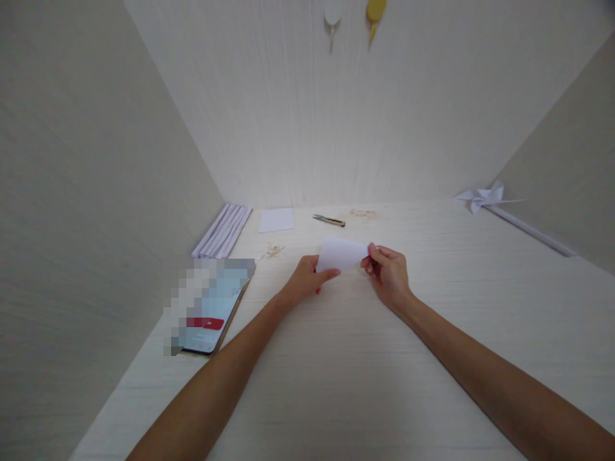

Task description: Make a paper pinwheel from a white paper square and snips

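Note:
Between my two hands a small white sheet of paper (pixel 342 255) is held up over the table. My left hand (pixel 310 278) grips its left end, the thumb lying along the lower edge. At the right end, the thumb and fingers of my right hand (pixel 387 269) pinch a corner. Beyond the paper lie thread snips (pixel 329 221) with a pale handle. A flat white paper square (pixel 276 219) rests to the left of the snips.
Rolled white paper sticks (pixel 222 232) lie at the left wall, with a phone (pixel 216 307) in front of them. A paper pinwheel (pixel 483 195) on a rolled stick lies at the far right. Small brownish scraps (pixel 273 251) are scattered on the table (pixel 355 371). Two hooks (pixel 376 11) hang on the back wall.

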Action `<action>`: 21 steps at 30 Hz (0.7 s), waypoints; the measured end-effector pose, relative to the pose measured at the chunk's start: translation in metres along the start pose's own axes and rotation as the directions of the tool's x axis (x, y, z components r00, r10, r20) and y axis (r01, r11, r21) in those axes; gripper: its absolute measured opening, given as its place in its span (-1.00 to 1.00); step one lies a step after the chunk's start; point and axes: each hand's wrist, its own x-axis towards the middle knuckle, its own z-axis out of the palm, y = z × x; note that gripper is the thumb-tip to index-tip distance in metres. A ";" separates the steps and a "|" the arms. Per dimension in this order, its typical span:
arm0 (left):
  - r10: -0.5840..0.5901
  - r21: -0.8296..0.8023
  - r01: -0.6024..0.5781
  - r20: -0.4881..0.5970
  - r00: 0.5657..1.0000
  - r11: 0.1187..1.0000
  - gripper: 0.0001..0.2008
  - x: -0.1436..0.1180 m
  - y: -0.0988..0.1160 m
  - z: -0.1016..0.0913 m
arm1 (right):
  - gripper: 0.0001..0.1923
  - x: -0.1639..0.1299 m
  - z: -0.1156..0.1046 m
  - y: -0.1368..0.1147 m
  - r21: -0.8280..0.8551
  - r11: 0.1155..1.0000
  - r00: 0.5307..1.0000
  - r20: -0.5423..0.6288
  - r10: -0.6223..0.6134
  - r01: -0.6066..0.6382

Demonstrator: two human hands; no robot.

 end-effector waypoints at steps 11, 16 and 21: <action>-0.005 -0.039 0.004 -0.006 1.000 0.999 -0.81 -0.002 0.002 -0.002 | -0.51 0.000 0.001 -0.001 0.004 1.000 0.999 0.030 -0.016 0.016; 0.005 -0.133 -0.005 -0.003 1.000 0.991 -0.64 -0.003 0.000 -0.004 | -0.63 -0.001 0.003 0.000 -0.023 1.000 0.993 0.120 0.015 -0.012; 0.012 -0.298 0.005 0.054 0.998 0.954 -0.58 -0.001 -0.003 -0.002 | -0.66 -0.001 0.002 0.003 -0.137 0.991 0.987 0.158 0.019 0.003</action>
